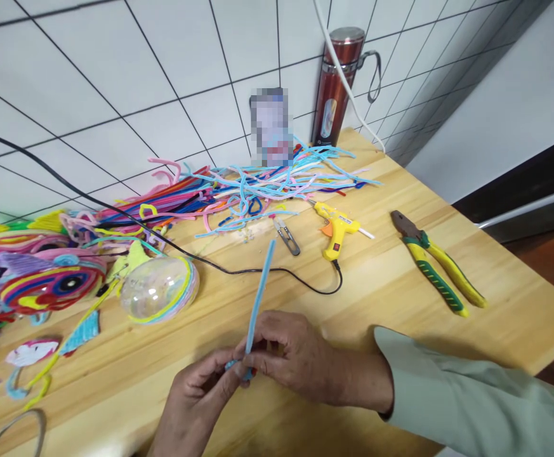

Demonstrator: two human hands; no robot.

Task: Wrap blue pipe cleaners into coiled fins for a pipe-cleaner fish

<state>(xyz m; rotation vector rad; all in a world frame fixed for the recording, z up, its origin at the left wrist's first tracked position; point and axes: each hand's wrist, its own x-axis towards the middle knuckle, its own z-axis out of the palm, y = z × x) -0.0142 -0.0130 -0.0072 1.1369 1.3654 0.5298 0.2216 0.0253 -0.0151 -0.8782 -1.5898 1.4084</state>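
Observation:
Near the front of the table, my left hand point(205, 390) pinches a small bundle of light blue pipe cleaner between thumb and fingers. My right hand point(289, 355) closes on the same light blue pipe cleaner point(261, 295), whose straight free end sticks up and slightly right. The hands meet at the bundle, and a bit of red shows by the right fingertips. Most of the bundle is hidden by the fingers. Beyond the hands lie small thread snips point(287, 236) and a yellow glue gun point(336, 230) with a white glue stick in its back.
Green-and-yellow pliers point(436, 263) lie at right. A pile of coloured pipe cleaners point(257, 184) runs along the wall, with a blurred phone point(271, 124) and red thermos point(338, 86) behind. Left are a clear plastic ball point(150, 289) and pipe-cleaner fish point(52, 282). A black cord point(229, 271) crosses the table.

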